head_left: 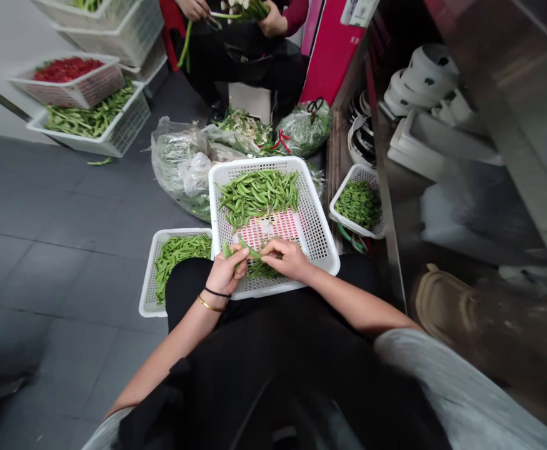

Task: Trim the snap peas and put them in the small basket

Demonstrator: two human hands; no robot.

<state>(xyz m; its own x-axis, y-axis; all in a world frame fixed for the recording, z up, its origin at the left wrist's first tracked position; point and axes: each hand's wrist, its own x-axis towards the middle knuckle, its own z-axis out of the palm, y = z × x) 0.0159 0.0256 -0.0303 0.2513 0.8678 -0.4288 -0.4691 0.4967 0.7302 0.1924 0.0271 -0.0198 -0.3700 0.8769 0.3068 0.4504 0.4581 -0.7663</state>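
Note:
A white perforated plastic basket rests on my lap. Green pea pods are heaped in its far half, and small green scraps lie at its near side. My left hand is closed around a few pods over the near left part of the basket. One pod stretches from it toward my right hand, whose fingers pinch that pod's end. Down by my left knee, a second white basket holds more green pods.
Plastic bags of greens lie beyond the basket. Across from me sits a person whose hand holds green stalks. Stacked baskets are at the far left. A basket of leaves stands beside the metal shelf on the right.

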